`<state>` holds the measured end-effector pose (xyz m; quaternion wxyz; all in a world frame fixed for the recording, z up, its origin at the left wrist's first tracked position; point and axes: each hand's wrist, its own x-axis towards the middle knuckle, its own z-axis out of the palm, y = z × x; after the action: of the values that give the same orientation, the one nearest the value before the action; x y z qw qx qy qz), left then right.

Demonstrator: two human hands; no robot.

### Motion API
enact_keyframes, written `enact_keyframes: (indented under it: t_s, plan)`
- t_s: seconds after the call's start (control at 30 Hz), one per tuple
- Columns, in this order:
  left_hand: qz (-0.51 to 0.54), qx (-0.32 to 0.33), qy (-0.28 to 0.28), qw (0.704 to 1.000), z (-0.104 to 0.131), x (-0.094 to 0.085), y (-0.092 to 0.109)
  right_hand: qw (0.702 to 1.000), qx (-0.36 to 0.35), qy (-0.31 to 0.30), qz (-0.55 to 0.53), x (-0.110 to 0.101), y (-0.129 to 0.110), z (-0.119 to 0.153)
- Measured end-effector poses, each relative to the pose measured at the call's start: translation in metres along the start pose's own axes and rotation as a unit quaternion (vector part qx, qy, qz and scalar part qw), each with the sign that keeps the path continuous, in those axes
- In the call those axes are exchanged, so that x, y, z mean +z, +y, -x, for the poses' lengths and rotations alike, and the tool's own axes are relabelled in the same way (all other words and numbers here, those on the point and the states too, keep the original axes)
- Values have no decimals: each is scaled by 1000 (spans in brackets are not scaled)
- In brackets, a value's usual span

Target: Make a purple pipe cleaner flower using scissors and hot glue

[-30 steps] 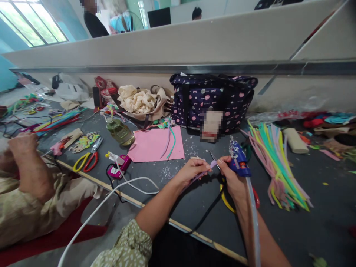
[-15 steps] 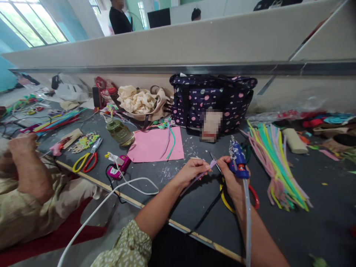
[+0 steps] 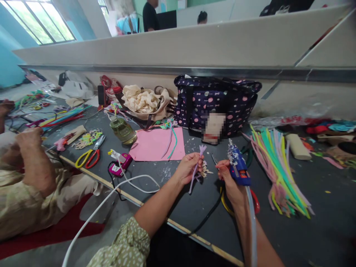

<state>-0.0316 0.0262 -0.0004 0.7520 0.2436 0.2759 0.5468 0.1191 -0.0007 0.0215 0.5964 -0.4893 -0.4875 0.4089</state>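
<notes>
Between its fingertips my left hand (image 3: 188,168) pinches a lilac stem (image 3: 193,178), held nearly upright with a frayed tuft at its top. My right hand (image 3: 226,176) is closed around a blue glue gun (image 3: 238,167), whose nozzle end is crusted with whitish bits. A clear glue stick (image 3: 252,222) runs out of the gun's back over my forearm. Small pale scraps (image 3: 205,170) lie just beyond my left hand. Under my right wrist, scissors with yellow and red handles (image 3: 255,201) are partly hidden.
Colored stems (image 3: 278,167) lie right. A pink sheet (image 3: 158,144), a glass bottle (image 3: 122,130), a magenta glue gun (image 3: 121,165) and scissors (image 3: 91,154) lie left. A patterned bag (image 3: 214,100) stands behind. Another person's arm (image 3: 35,159) rests at the left edge.
My hands have moved apart. The lilac stem, earlier held slanting between both hands, now stands nearly upright in my left hand alone, its tuft showing. The view has shifted slightly.
</notes>
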Motion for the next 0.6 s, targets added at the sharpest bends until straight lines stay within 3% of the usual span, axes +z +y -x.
enact_keyframes:
  t_s: [0.17, 0.33, 0.6]
  plan:
    - [18, 12, 8, 1000, 2, 3, 3, 1000, 13, 12, 22, 2, -3, 2]
    - [13, 22, -2, 1000, 2, 4, 4, 999, 28, -17, -4, 3, -4, 4]
    - [-89, 85, 23, 992, 7, 10, 2, 999, 29, -14, 19, 5, 1, 4]
